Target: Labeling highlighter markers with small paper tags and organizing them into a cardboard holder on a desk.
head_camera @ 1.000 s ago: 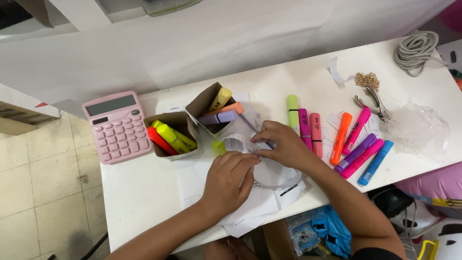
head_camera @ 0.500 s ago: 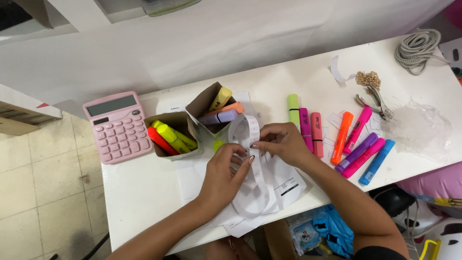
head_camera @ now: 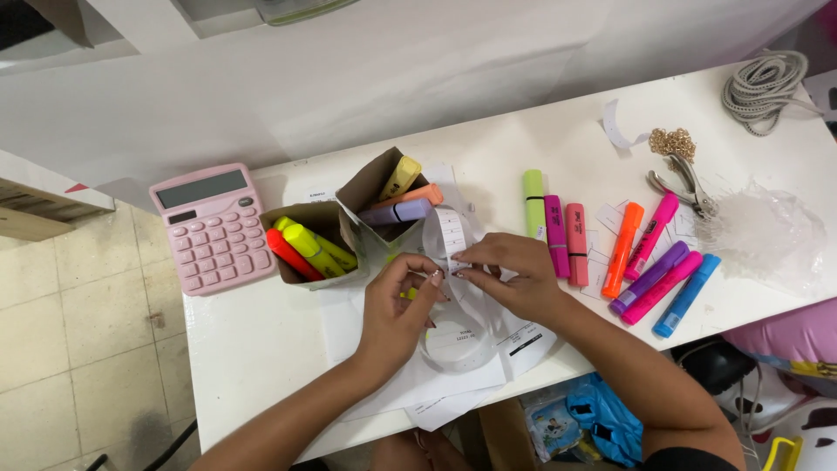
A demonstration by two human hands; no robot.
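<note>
Both hands, left hand (head_camera: 397, 305) and right hand (head_camera: 510, 275), pinch a curling white label strip (head_camera: 449, 234) above the counter (head_camera: 261, 340), beside 2 cardboard marker boxes (head_camera: 327, 222).

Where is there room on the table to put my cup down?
Bare table lies below the pink calculator, left of the left hand. More lies behind the markers, toward the cord. It is crowded around both hands, the paper strip and the boxes.
</note>
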